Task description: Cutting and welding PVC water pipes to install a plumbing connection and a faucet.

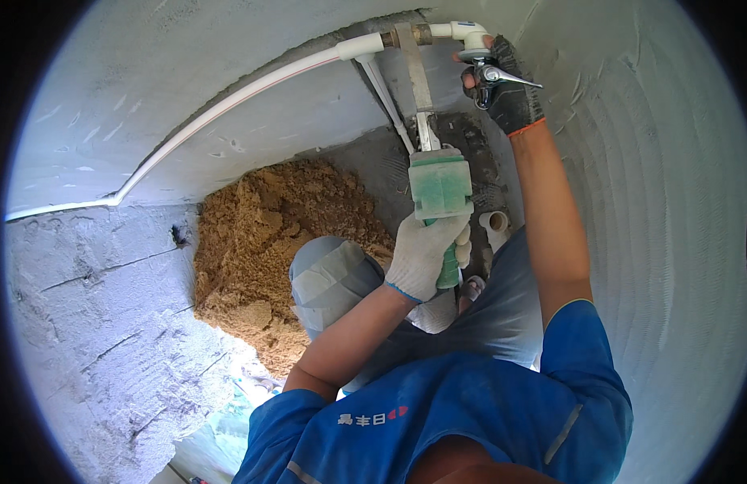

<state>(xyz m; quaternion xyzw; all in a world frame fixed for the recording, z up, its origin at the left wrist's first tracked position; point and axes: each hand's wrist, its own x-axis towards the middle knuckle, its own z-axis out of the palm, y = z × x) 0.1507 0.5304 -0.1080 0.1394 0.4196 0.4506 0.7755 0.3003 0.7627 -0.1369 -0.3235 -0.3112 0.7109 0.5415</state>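
My left hand (pixel 422 254), in a white knit glove, is closed round the handle of a green-bodied tool (pixel 439 181). The tool's flat metal plate (pixel 411 68) reaches up to brass-coloured fittings between two white pipe ends (pixel 357 47). Gripped in my right hand (pixel 514 93), which wears a dark glove with bare fingertips, is a chrome lever valve (pixel 488 74) joined to a white elbow fitting (pixel 468 31) at the top of the recessed pipe run.
A heap of brown sand (pixel 260 242) lies left of my bent knee (pixel 325 282). A thinner white pipe (pixel 385 97) runs down the wall. An open pipe stub (pixel 494 226) stands by my foot. Plastered walls (pixel 664 242) enclose the corner; rough pale masonry (pixel 99 306) is at left.
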